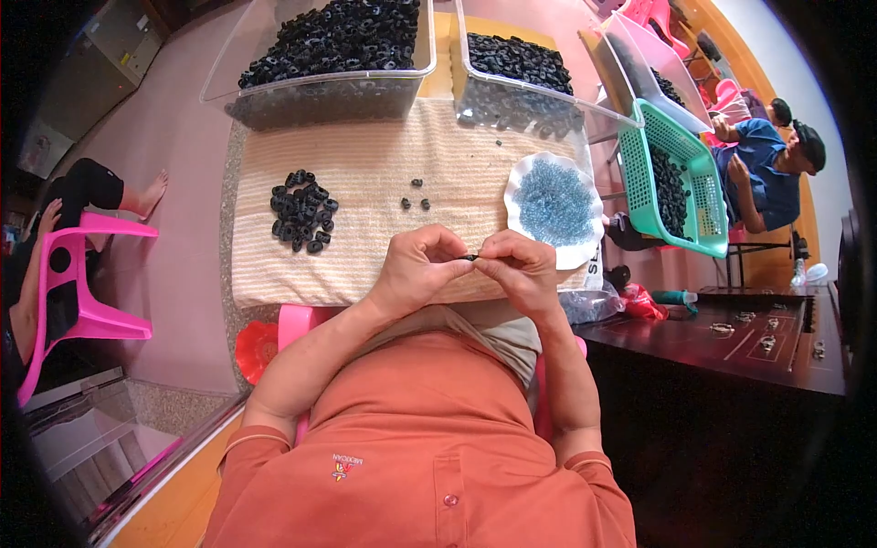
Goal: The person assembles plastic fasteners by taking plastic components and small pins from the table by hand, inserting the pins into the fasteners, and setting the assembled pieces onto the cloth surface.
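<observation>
Near the table's front edge, my left hand [416, 269] pinches a small black plastic part [470, 258] between thumb and forefinger. The fingertips of my right hand [523, 272] are pressed together right against that part; whether they grip something of their own is too small to tell. Three loose black parts [417, 183] lie on the striped cloth [365, 146] just beyond my hands. To their left is a pile of similar black parts [303, 212]. On the right, close to my right hand, a white scalloped plate [592, 239] holds many small clear bluish pieces [553, 199].
Two clear bins [320, 110] [521, 110] of black parts stand at the table's far side. Right of the table are a green basket [717, 205], a dark wooden surface [731, 342] and a person in blue [772, 164]. A pink chair [87, 283] with a seated person is at left.
</observation>
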`<state>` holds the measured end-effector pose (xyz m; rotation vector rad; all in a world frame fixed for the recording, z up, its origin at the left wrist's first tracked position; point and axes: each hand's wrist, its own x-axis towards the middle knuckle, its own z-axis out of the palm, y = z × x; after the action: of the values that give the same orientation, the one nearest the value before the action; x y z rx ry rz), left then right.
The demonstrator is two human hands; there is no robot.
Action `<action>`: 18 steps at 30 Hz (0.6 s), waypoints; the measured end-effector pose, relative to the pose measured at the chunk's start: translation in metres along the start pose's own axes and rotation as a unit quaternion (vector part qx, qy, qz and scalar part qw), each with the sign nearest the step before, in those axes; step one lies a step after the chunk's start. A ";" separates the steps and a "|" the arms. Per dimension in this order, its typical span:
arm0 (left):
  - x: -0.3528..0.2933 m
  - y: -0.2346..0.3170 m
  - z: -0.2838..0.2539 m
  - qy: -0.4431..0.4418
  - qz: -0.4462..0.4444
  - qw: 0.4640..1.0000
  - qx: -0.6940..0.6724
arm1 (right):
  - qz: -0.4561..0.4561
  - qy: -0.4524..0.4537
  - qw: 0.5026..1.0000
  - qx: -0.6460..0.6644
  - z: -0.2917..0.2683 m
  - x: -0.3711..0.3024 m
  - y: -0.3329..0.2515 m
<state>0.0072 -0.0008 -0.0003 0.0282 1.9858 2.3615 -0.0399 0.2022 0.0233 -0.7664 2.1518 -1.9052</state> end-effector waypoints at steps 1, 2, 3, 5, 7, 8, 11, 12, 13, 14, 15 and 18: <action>0.000 -0.001 -0.001 -0.011 -0.003 1.000 -0.001 | -0.001 0.000 1.000 0.000 -0.001 0.000 0.000; 0.001 -0.001 -0.002 -0.022 -0.006 1.000 -0.002 | 0.019 -0.009 1.000 0.007 -0.003 0.000 0.001; 0.001 0.000 -0.002 -0.023 -0.005 1.000 -0.002 | 0.039 -0.019 0.999 0.013 -0.004 0.000 0.001; 0.001 0.003 -0.002 -0.027 -0.016 0.999 -0.010 | 0.049 -0.022 0.998 0.027 -0.006 0.000 0.004; 0.002 -0.001 -0.003 -0.027 -0.014 1.000 -0.006 | 0.058 -0.026 0.997 0.041 -0.006 0.000 0.003; 0.003 -0.002 -0.003 -0.027 -0.013 1.000 -0.003 | 0.058 -0.024 0.998 0.026 -0.005 0.000 0.003; 0.003 -0.001 -0.005 -0.021 -0.012 1.000 0.014 | 0.032 -0.012 0.999 -0.018 0.000 -0.003 -0.001; 0.004 -0.001 -0.005 -0.021 -0.011 1.000 0.015 | 0.007 -0.004 0.999 -0.046 0.002 -0.004 -0.003; 0.004 -0.001 -0.005 -0.022 -0.010 1.000 0.013 | 0.006 -0.003 0.999 -0.047 0.004 -0.005 -0.006; 0.004 0.000 -0.005 -0.022 -0.009 1.000 0.011 | -0.037 0.005 0.996 -0.079 0.007 -0.005 -0.010; 0.004 0.000 -0.005 -0.022 -0.008 1.000 0.011 | -0.080 0.012 0.990 -0.112 0.008 -0.005 -0.012; 0.004 0.003 -0.005 -0.026 -0.004 0.999 0.036 | -0.157 0.024 0.965 -0.207 0.010 -0.007 -0.013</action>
<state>0.0031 -0.0064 0.0012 0.0836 2.0424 2.2602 -0.0265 0.1963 0.0324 -1.2107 2.6335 -1.6218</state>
